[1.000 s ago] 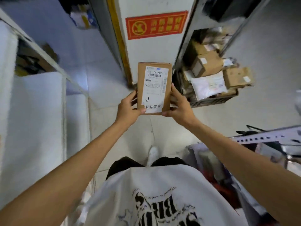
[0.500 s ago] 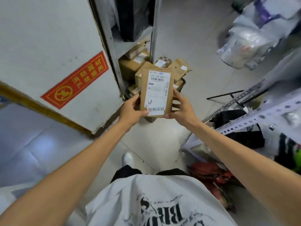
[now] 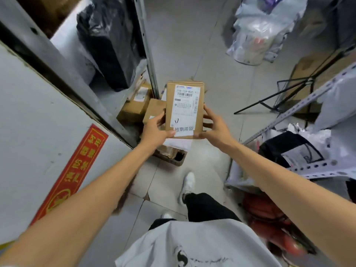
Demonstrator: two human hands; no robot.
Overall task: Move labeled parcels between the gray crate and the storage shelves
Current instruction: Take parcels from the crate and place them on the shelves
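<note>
Standing upright between the hands, the labeled parcel [image 3: 184, 110] is clasped at its lower edges by the left hand [image 3: 155, 132] and the right hand [image 3: 217, 130]; the gray crate [image 3: 176, 160] is seen beneath them.

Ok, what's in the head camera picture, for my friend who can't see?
The left hand and right hand hold a labeled cardboard parcel by its sides, over a gray crate of parcels on the floor. Metal shelves stand on either side.

Red sign [image 3: 77, 170] left; black tripod [image 3: 309, 81] right; pale plastic bags [image 3: 258, 33] beyond.
</note>
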